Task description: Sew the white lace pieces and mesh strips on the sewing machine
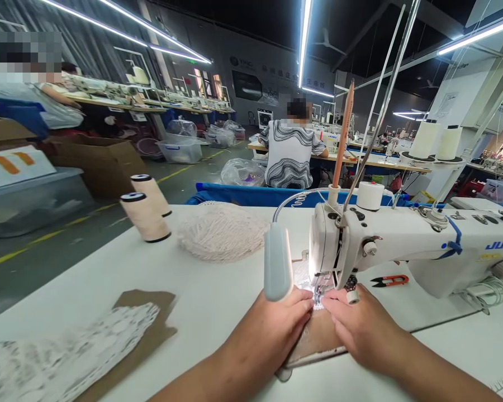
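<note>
- A piece of white openwork lace (pixel 318 305) is lying at the metal presser foot (pixel 317 293), directly between both hands' fingertips; much of it is hidden, so its long axis cannot be told.
- The bare left hand (pixel 283 317) is resting its bunched fingertips at the lace's left edge, the bare right hand (pixel 360 322) at its right; neither is clearly nearer. Whether either is pinching or only pressing cannot be told.
- A worn, tan-brown flat plate (pixel 318 338) is stretching below the lace, towards the person.
- A glossy white sewing machine (pixel 385 229) is standing over it, with a smooth, oblong grey lamp (pixel 277 262) hanging beside the needle area.
- Orange-handled snips (pixel 390 280) are lying right of the right hand.
- Farther left, a rounded heap of cream, stringy lace (pixel 222 231), two tapered beige thread cones (pixel 146 219) and a long, scalloped lace piece (pixel 79 352) are resting on the smooth white table (pixel 201 312).
</note>
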{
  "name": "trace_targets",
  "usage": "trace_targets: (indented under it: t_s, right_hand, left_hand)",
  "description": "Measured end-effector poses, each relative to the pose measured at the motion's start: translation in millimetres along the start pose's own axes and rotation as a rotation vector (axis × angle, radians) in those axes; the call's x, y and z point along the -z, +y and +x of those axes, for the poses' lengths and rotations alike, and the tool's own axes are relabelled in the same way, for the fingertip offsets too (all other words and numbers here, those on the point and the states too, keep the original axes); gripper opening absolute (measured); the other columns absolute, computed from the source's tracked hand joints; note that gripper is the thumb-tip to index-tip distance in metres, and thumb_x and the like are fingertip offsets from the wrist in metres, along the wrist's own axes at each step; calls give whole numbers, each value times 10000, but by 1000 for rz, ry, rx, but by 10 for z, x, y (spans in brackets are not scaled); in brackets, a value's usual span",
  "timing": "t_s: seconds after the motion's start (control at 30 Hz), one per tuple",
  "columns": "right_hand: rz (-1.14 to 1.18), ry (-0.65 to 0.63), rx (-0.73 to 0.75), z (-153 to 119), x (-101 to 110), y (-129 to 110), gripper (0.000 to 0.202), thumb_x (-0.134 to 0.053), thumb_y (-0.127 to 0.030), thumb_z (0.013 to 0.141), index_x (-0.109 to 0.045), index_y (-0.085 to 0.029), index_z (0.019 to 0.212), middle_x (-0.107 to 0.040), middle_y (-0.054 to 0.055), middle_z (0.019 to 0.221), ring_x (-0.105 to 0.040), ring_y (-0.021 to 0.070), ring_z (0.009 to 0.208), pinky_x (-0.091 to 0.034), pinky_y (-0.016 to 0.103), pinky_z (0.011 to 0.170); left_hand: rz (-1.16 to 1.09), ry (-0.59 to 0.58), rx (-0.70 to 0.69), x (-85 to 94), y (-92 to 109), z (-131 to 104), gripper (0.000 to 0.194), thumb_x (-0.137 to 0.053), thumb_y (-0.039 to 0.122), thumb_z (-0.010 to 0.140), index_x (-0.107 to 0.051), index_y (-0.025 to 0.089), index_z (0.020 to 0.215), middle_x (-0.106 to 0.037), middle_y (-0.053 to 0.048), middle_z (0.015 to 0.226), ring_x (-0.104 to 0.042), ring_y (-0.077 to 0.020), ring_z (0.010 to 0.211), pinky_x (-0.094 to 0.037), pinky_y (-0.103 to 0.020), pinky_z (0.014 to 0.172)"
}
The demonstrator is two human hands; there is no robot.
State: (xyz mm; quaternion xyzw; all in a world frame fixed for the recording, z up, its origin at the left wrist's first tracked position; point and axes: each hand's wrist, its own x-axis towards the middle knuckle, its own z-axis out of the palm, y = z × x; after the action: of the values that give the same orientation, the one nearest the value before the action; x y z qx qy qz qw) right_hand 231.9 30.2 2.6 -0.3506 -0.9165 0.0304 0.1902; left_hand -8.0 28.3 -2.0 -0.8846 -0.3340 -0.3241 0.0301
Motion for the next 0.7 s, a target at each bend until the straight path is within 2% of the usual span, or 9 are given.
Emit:
trace_targets:
  t_s: [0.17, 0.23, 0.3, 0.33, 0.4, 0.43, 0.53, 0.6, 0.7]
  right_hand:
    - [18, 41, -12, -7, 2, 0, 382, -529, -39, 926, -684, -164, 1252, -753, 131, 1220, -628, 289, 1041, -565, 390, 879]
    - [31, 67, 9, -7, 8, 4, 354, -524, -39, 935, -686, -178, 1218, -749, 129, 1227, -632, 278, 1044, -559, 384, 889]
    - [48, 75, 36, -9, 19, 3, 322, -513, -41, 940, -686, -195, 1165, -749, 115, 1199, -635, 268, 1026, -547, 377, 881]
    - [57, 66, 48, -11, 24, -2, 309, -510, -39, 934, -681, -203, 1132, -751, 103, 1160, -635, 263, 1005, -540, 372, 864]
    - [90, 35, 77, -15, 32, -22, 280, -516, -41, 921, -662, -220, 1079, -749, 75, 1070, -631, 251, 956, -522, 360, 828]
    - [114, 17, 99, -16, 33, -35, 266, -526, -47, 920, -651, -225, 1073, -746, 64, 1050, -630, 244, 947, -514, 356, 827]
    - [162, -19, 190, -17, 20, -66, 224, -565, -76, 929, -629, -227, 1081, -740, 57, 1130, -629, 234, 1023, -497, 348, 878]
    - [127, -39, 213, -21, 7, -61, 191, -581, -73, 907, -616, -224, 1017, -731, 56, 1156, -617, 233, 1023, -482, 343, 859]
    - [22, -67, 168, -36, 9, -14, 190, -587, -42, 853, -546, -228, 849, -712, 33, 985, -562, 225, 889, -440, 349, 796]
  left_hand:
    - [27, 2, 124, -114, -104, -129, 259, -501, 153, 1006, -693, 227, 1163, -748, -84, 1167, -676, -286, 1029, -537, -439, 908]
    - [72, -19, 207, -151, -135, -177, 240, -562, 196, 970, -681, 234, 1174, -715, -91, 1147, -635, -303, 1017, -536, -456, 889]
    - [122, -30, 258, -136, -110, -196, 116, -608, 249, 941, -697, 224, 1011, -679, -93, 1019, -595, -300, 928, -523, -434, 802]
    - [121, -29, 254, -108, -75, -195, 95, -618, 267, 934, -682, 219, 883, -653, -87, 939, -574, -288, 874, -505, -414, 758]
    - [40, -38, 199, -27, 24, -181, 264, -616, 285, 943, -606, 215, 689, -618, -79, 865, -551, -260, 810, -472, -388, 712]
    - [-29, -50, 165, 18, 73, -172, 311, -604, 292, 959, -588, 214, 658, -627, -79, 885, -558, -252, 812, -469, -384, 716]
    - [-185, -75, 138, 129, 146, -148, 274, -514, 278, 1030, -648, 230, 796, -676, -64, 1007, -608, -241, 890, -494, -380, 786]
    - [-185, -79, 160, 158, 116, -143, 254, -454, 243, 1057, -653, 235, 899, -681, -44, 950, -612, -220, 833, -493, -345, 742]
    - [-133, -109, 141, 138, 54, -151, 274, -425, 184, 1043, -644, 228, 885, -647, -23, 830, -572, -194, 702, -442, -311, 623]
